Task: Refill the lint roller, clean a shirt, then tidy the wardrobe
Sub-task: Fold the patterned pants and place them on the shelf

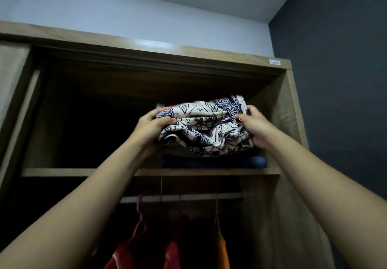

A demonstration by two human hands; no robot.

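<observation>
A folded white garment with a dark blue pattern (206,125) is held up in the top compartment of the wooden wardrobe (287,105), at its right side. My left hand (151,127) grips its left end and my right hand (254,126) grips its right end. The bundle hovers just above a dark blue folded item (256,161) that lies on the upper shelf (88,172). Both arms reach upward from below.
Under the shelf runs a hanging rail (188,197) with red clothes (125,256) and an orange piece (223,252) on hangers. The left part of the top compartment is dark. A sliding door (12,74) stands at the left. A dark wall (339,80) borders the right.
</observation>
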